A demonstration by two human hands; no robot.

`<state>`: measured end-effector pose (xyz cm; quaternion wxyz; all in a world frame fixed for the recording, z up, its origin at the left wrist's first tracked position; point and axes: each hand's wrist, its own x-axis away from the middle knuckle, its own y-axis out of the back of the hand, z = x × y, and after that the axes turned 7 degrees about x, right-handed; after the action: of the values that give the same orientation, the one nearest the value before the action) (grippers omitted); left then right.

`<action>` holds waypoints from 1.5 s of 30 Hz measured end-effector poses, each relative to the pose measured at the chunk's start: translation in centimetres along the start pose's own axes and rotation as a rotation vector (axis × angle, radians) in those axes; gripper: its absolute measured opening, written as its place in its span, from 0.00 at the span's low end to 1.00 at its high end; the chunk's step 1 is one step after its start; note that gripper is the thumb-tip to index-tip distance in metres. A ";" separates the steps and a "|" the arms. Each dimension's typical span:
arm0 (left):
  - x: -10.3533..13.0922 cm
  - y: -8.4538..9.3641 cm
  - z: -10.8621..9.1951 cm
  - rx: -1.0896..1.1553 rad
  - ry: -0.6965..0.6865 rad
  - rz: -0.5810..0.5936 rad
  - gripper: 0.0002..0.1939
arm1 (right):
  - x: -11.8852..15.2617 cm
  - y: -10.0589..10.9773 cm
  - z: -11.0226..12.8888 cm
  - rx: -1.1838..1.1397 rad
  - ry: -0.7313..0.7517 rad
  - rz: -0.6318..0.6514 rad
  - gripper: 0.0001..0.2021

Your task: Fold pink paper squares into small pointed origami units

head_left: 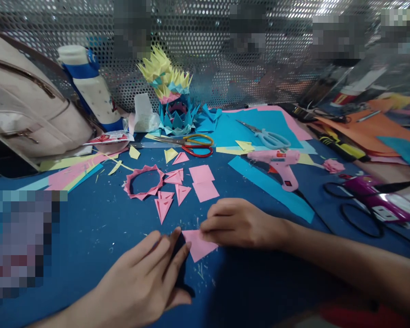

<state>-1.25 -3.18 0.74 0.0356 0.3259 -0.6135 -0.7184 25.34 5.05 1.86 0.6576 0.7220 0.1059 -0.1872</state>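
Observation:
A small piece of pink paper (pixel 200 250) lies on the blue table near its front. My left hand (pixel 146 273) is at its left side, fingers stretched out and thumb apart, with fingertips touching the paper's left edge. The curled fingers of my right hand (pixel 241 225) grip the upper right of that paper and cover its corner. Just beyond are two pink paper squares (pixel 205 191). To their left, several folded pink paper triangles (pixel 164 205) sit beside a ring of joined pink triangles (pixel 144 182).
A pink glue gun (pixel 280 164) rests on a blue paper strip (pixel 263 182) at right. Behind are red-and-yellow scissors (pixel 196 145), light-blue scissors (pixel 269 136) and a folded-paper model (pixel 176 100). A bottle (pixel 89 86) and a bag (pixel 27 95) stand at left; a cabled purple device (pixel 382 198) lies right.

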 end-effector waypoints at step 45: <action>-0.3 -0.9 0.0 0.160 0.019 -0.053 0.19 | 0.2 -0.4 1.7 0.043 -0.071 0.003 0.12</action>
<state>-0.68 -2.81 0.07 -0.0039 0.3508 -0.6598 -0.6646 25.16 3.43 1.25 0.6456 0.7290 0.0775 -0.2139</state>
